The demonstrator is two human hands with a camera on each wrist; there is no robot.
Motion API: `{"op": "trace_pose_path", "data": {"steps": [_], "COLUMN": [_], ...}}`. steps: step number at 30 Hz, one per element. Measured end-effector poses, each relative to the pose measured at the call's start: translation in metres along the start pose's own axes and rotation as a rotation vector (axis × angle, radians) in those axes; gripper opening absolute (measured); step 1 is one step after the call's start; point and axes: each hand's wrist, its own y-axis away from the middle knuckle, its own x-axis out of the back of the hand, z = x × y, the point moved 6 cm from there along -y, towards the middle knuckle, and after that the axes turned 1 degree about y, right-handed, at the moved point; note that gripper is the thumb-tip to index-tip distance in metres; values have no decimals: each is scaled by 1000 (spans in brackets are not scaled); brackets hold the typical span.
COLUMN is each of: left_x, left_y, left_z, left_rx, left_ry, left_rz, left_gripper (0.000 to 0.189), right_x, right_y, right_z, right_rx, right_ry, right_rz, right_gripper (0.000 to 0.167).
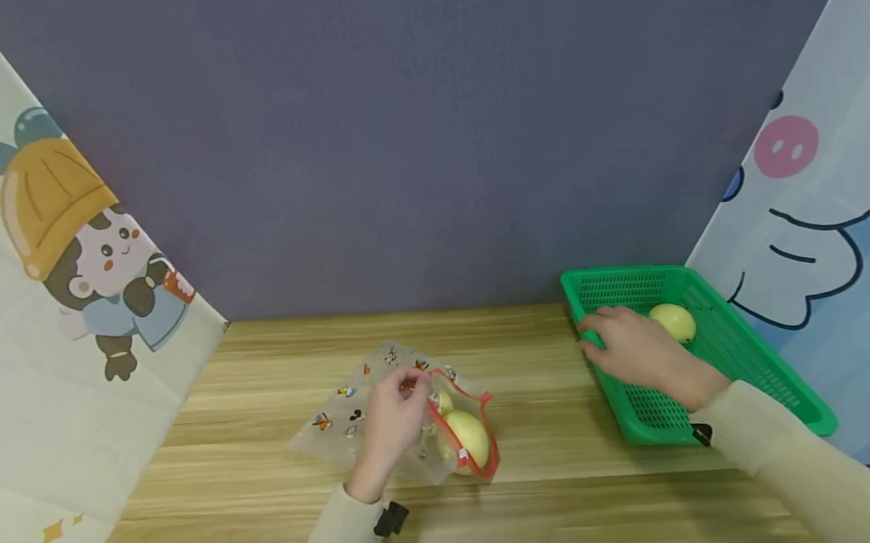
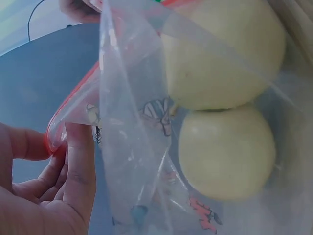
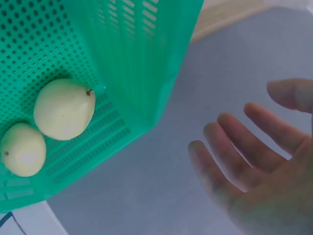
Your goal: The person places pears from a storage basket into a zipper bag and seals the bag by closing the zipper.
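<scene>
A clear zip bag (image 1: 340, 431) with small cartoon prints and a red-edged mouth lies on the table, mouth facing right. My left hand (image 1: 396, 413) pinches the red rim between thumb and finger, lifting that side. Two pale yellow pears, a larger pear (image 2: 222, 58) and a smaller pear (image 2: 227, 154), are inside the bag. My right hand (image 1: 642, 351) is over the left rim of a green plastic basket (image 1: 769, 379), fingers spread and loosely bent, holding nothing. The right wrist view has two pears in the basket, one pear (image 3: 64, 108) beside another pear (image 3: 23, 149).
The wooden table (image 1: 243, 413) ends at a dark grey-blue panel (image 1: 429, 157) behind. Cartoon-printed sheets flank it, a left sheet (image 1: 28, 391) and a right sheet (image 1: 837, 62). The basket stands close to the right sheet.
</scene>
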Motion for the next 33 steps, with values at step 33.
{"op": "trace_pose_path", "data": {"steps": [33], "left_x": [-8], "left_y": [0], "left_z": [2], "left_rx": [-39], "left_ry": [-66], "left_rz": [11], "left_gripper": [9], "right_x": [-36], "right_y": [-20], "right_z": [91], "right_rx": [-132], "right_ry": [-169], "right_rz": [-339], "right_gripper": [52]}}
